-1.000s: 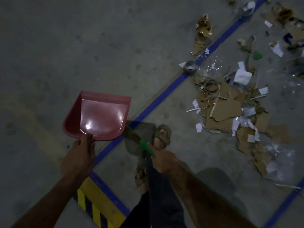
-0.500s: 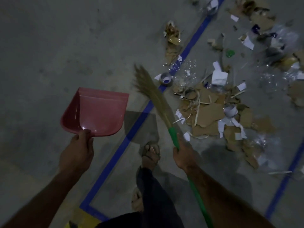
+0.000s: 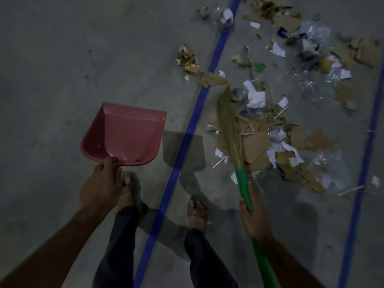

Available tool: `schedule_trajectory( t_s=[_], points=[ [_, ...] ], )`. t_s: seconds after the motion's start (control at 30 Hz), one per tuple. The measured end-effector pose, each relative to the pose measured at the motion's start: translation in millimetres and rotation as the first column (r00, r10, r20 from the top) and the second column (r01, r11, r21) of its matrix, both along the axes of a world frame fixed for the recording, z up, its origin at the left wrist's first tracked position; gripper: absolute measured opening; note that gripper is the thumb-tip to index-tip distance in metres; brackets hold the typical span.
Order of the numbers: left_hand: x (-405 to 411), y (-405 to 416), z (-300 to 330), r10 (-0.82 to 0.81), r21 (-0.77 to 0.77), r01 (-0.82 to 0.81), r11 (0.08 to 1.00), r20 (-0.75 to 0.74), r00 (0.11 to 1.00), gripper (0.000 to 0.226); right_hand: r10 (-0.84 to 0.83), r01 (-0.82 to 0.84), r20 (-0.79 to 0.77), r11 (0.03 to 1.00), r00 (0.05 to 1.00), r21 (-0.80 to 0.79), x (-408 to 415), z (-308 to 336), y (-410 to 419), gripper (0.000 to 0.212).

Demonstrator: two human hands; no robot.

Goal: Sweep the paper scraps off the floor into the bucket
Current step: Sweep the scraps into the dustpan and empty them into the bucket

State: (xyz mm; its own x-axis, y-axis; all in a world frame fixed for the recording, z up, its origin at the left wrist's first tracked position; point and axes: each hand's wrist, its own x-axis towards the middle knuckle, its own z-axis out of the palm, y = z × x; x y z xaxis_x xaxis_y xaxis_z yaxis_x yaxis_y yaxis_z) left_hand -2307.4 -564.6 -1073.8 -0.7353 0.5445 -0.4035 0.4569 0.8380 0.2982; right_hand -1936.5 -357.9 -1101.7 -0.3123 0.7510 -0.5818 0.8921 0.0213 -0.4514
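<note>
right hand (image 3: 256, 219): clenched on my broom's green handle (image 3: 244, 187), gripping just below where the bristles start.
left hand (image 3: 101, 187): grasping the red dustpan (image 3: 124, 135) by its near edge, thumb on top; pan is held up off the floor, mouth pointing away from me.
broom head (image 3: 228, 121): straw bristles lie across the near-left edge of the scrap pile, tips near the white paper bits.
paper scraps (image 3: 256, 98): white pieces mixed in with torn cardboard (image 3: 256, 144) and clear plastic film (image 3: 313, 88), spread right of the near blue floor line (image 3: 193, 121), reaching toward the second blue line (image 3: 368, 129) at the right.
strays: one crumpled clump (image 3: 188, 60) sits left of the near line, apart from the main pile; a small green item (image 3: 259, 67) farther back, can't tell what it is.
dustpan contents: nothing in it.
bucket: not in view, can't say where it stands.
stance: my feet straddle the near blue line, pile ahead and to the right.
progress: basically at zero, my read. Nothing gathered, nothing in the pan, litter all loose.
left to do: rake scraps into one heap, pull in the stray clump, set pan down, load, carry to bucket. Probably several loads.
</note>
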Motion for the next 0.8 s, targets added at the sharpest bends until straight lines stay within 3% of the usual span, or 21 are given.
schedule_trajectory(
  t_s=[0.1,0.23,0.3,0.37,0.43,0.5,0.53,0.6,0.8],
  points=[
    [-31,1,-2,-0.08,-0.018,0.08,0.997,0.01,0.997,0.023,-0.028,0.027,-0.014,0.999,1.0,-0.035,-9,18,-27,0.066],
    [-81,-4,9,-0.133,-0.007,0.133,0.991,-0.009,0.991,0.023,0.075,-0.072,0.016,0.991,0.997,-0.113,-52,25,-73,0.062],
    [-103,-7,17,-0.124,-0.018,0.123,0.992,-0.034,0.992,0.021,0.156,-0.147,0.029,0.97,0.987,-0.195,-80,13,-95,0.075],
    [-126,-15,24,-0.113,-0.029,0.112,0.993,-0.045,0.993,0.02,0.384,-0.358,0.109,0.912,0.917,-0.198,-115,-8,-118,0.086],
    [-169,-27,33,-0.139,-0.04,0.137,0.99,-0.047,0.989,0.021,0.577,-0.583,0.228,0.811,0.784,-0.05,-185,-25,-139,0.061],
    [-188,-38,35,-0.167,-0.055,0.164,0.985,-0.051,0.985,0.021,0.642,-0.643,0.2,0.763,0.74,-0.068,-245,-25,-135,0.062],
    [-204,-44,35,-0.191,-0.064,0.187,0.98,-0.066,0.979,0.021,0.651,-0.626,0.185,0.759,0.736,-0.177,-280,-29,-132,0.063],
    [-219,-52,33,-0.205,-0.046,0.202,0.978,-0.086,0.975,0.021,0.613,-0.569,0.218,0.788,0.759,-0.235,-323,-40,-116,0.057],
    [-251,-53,8,-0.218,-0.067,0.214,0.974,-0.043,0.975,0.021,0.101,-0.06,0.196,0.977,0.975,-0.205,-333,-65,-53,0.056]
  ],
)
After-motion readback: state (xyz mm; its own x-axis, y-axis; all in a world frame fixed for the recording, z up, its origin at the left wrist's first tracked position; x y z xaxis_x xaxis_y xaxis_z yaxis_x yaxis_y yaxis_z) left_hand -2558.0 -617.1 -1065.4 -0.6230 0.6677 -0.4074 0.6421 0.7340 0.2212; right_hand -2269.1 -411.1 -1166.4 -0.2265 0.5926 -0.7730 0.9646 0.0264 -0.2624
